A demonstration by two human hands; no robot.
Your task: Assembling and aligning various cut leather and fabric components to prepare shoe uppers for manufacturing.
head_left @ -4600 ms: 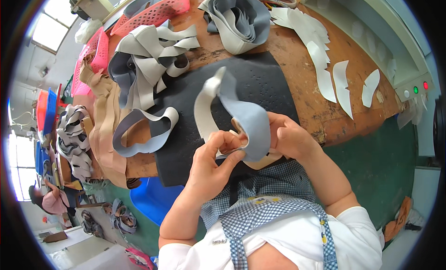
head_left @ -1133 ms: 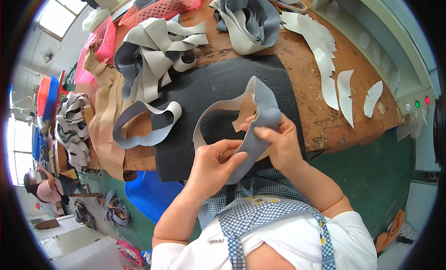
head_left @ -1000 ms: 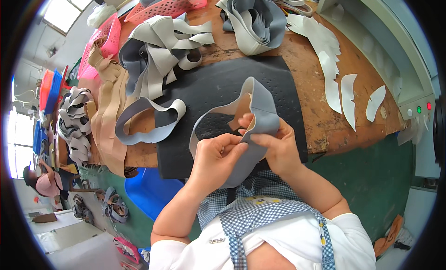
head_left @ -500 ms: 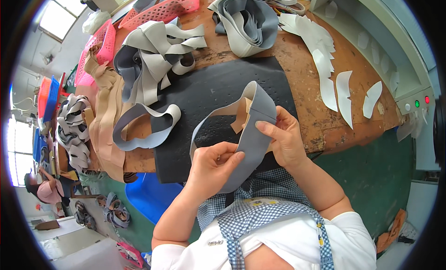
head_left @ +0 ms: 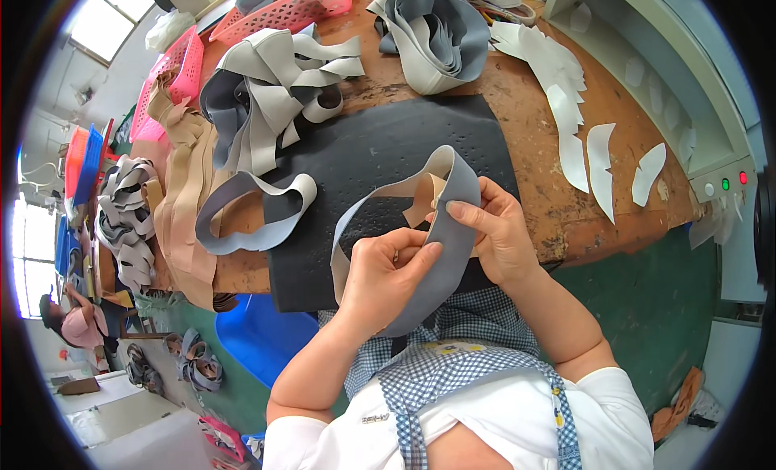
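Note:
Between my hands is a looped grey-blue leather-like band (head_left: pixel 449 268) with a pale inner side. My left hand (head_left: pixel 381 269) pinches its near edge, thumb on the outer face. The thumb of my right hand (head_left: pixel 503 231) presses the band's outer face on the right, its fingers behind the edge. Inside the loop, a small tan piece (head_left: pixel 423 197) sits against the pale side; whether it is attached I cannot tell. Below lies a black mat (head_left: pixel 380 139) dotted with small holes. Left of the held band, a similar closed loop (head_left: pixel 242 242) rests partly on the mat.
Grey strips (head_left: pixel 271 98) are heaped at the back left, beside tan strips (head_left: pixel 182 203). A rolled grey bundle (head_left: pixel 432 46) stands at the back. White cut pieces (head_left: pixel 600 167) lie at right, near a machine housing (head_left: pixel 679 90) with lit buttons. Pink baskets (head_left: pixel 283 16) border the far side.
My left thumb and fingers have shifted slightly right and up along the band. My right hand keeps its pinch, moved a little. The view has tilted slightly.

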